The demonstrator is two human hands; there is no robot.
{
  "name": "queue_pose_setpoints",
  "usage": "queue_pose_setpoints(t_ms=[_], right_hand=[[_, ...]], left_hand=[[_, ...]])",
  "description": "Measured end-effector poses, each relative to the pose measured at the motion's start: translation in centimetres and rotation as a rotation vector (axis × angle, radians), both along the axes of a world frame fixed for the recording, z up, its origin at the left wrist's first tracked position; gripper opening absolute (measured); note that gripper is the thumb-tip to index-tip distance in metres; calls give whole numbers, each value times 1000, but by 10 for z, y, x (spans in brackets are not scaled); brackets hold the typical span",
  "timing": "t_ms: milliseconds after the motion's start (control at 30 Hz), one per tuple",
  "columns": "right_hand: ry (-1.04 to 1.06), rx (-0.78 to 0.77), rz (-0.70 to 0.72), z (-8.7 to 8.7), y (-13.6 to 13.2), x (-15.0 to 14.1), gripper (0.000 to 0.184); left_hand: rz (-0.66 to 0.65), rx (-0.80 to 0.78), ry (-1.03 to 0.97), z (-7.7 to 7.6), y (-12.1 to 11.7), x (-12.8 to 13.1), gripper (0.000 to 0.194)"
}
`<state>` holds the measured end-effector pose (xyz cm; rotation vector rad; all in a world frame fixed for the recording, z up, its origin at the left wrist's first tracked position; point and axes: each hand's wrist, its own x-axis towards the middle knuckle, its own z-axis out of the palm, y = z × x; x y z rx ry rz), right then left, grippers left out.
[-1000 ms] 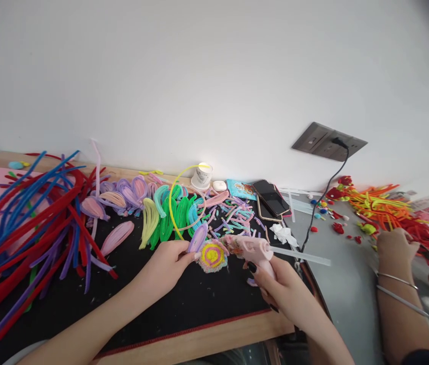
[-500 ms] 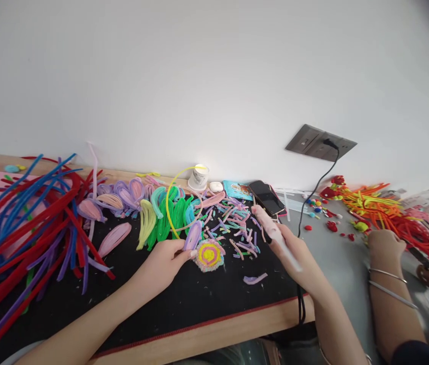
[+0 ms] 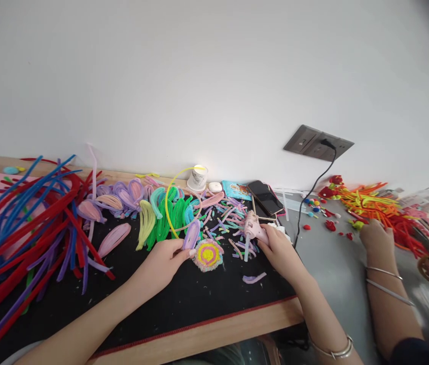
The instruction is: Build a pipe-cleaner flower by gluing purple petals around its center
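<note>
A purple looped pipe-cleaner petal point(image 3: 191, 235) is pinched between the thumb and fingers of my left hand point(image 3: 166, 261). Just right of those fingertips, a round pipe-cleaner disc point(image 3: 209, 255) with yellow and pink rings lies on the black mat point(image 3: 184, 304). My right hand point(image 3: 281, 256) is wrapped around the handle of a pale pink hot glue gun point(image 3: 253, 225), held over a scatter of short pipe-cleaner cuttings point(image 3: 229, 218). A clear glue stick point(image 3: 247, 246) pokes out of its rear, toward me. A small purple piece point(image 3: 254, 278) lies in front of it.
Long red, blue and purple pipe cleaners point(image 3: 47, 228) heap on the left; green loops point(image 3: 169, 220) stand mid-mat. A paper cup point(image 3: 198, 178) and phone point(image 3: 265, 197) sit by the wall. The black cord point(image 3: 317, 187) reaches the socket. Another person's hand point(image 3: 377, 243) works at right.
My right hand has drawn the glue gun away from the petal and disc, to the right, and turned it so its rear points toward me. My left hand still holds the petal.
</note>
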<state>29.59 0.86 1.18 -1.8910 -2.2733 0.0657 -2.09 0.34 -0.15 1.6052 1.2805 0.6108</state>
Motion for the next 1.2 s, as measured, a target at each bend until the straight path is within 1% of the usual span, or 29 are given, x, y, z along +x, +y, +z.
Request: queue_pose_setpoints(t_ms=[100,200,233,300,367,433,467,500,533,600,700,800,900,1033,1100,1200], right_hand=[[54,24,13,9,-2,0,34],[209,83,-12,30,-8,-15,31],[287,69,-7,38,-10,-24,30],[489,-39,65,50,-14,-49,28],[721,-209,189,56,-16,-78,25],[916,-405,299,55,-17,-104,16],[1024,-495,332,53,-16,-115,13],[1126,-560,342,51,-15,-124,13],[1212,-589,337,49,-14,-130,14],[1331,-548,287,45,-9,-137,19],[1407,-435,183,43,-2,-135,23],[1466,-413,123,42,1,-131,24],[1485,-388,99,41,2,-131,25],[1473,-384,115,43,1,-134,25],[1477,-393,127,43,2,-135,24],[1490,-427,134,43,3,-135,24]], left_hand=[[15,46,0,3,0,-1,35],[-3,98,-2,9,-1,-1,33],[-23,110,-6,12,-1,-1,32],[-77,123,-30,19,-3,2,32],[-150,120,-86,25,-6,6,30],[-207,104,-146,31,-9,10,27],[-221,89,-169,34,-11,13,27],[-222,71,-187,37,-12,15,27],[-214,55,-199,40,-13,17,28],[-189,28,-224,44,-14,19,28],[-171,17,-242,47,-15,20,24],[-148,80,-175,45,-14,20,24],[-110,175,-118,40,-14,21,27],[-58,230,-111,37,-14,23,26],[-54,219,-146,37,-14,23,27],[-64,114,-262,38,-13,23,29]])
